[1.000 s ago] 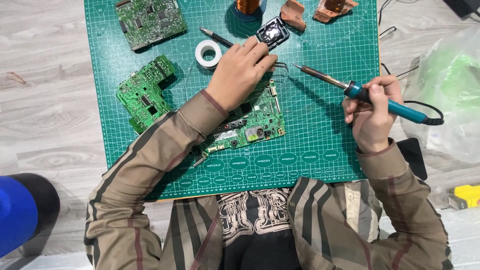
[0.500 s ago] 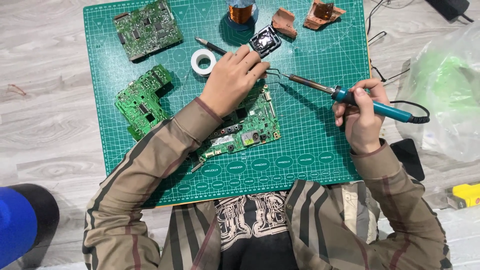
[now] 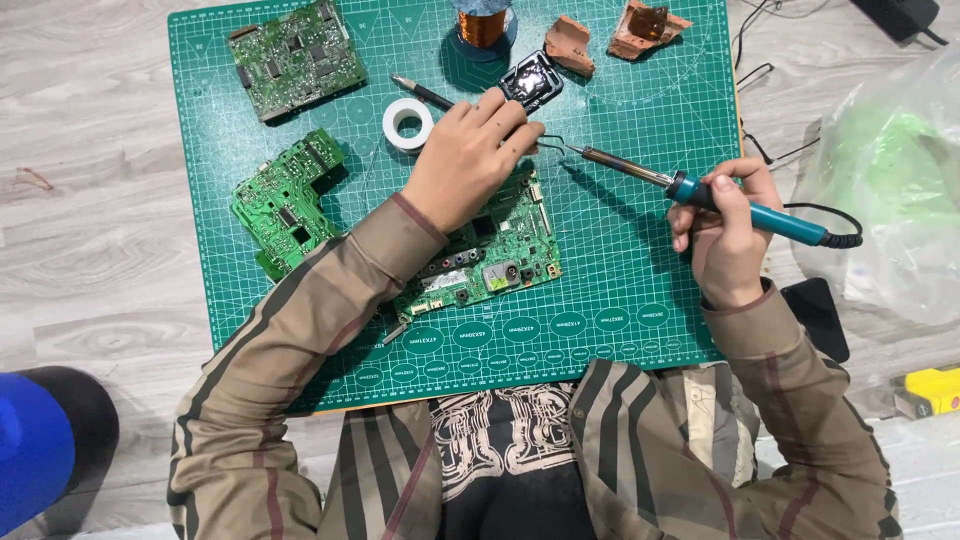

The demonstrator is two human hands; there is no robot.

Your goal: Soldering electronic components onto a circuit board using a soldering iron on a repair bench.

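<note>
Looking down from the head camera, I see the right hand (image 3: 728, 232) wrapped tightly around the teal handle of a soldering iron (image 3: 700, 193), its metal tip pointing left and a little far, ending just beside the fingers of the left hand (image 3: 467, 160). That left hand lies on the far end of a green circuit board (image 3: 487, 262) at the middle of the green cutting mat (image 3: 640, 110); its fingers are loosely curled, and the fingertips seem to pinch a thin wire near the iron's tip, though I cannot tell for certain how firm that hold is. The board runs slantwise under the hand and wrist, its near end pointing left. Just far of the fingers sits a small black holder (image 3: 530, 80), with a dark pen-like tool (image 3: 421, 92) and a white tape roll (image 3: 407, 122) to its left. Two more green boards (image 3: 284, 204) lie on the left part of the mat, one farther away. A copper wire spool (image 3: 484, 22) and two brown fragments (image 3: 570, 47) rest along the far edge. The iron's black cord trails right toward a clear plastic bag (image 3: 890, 180).
</note>
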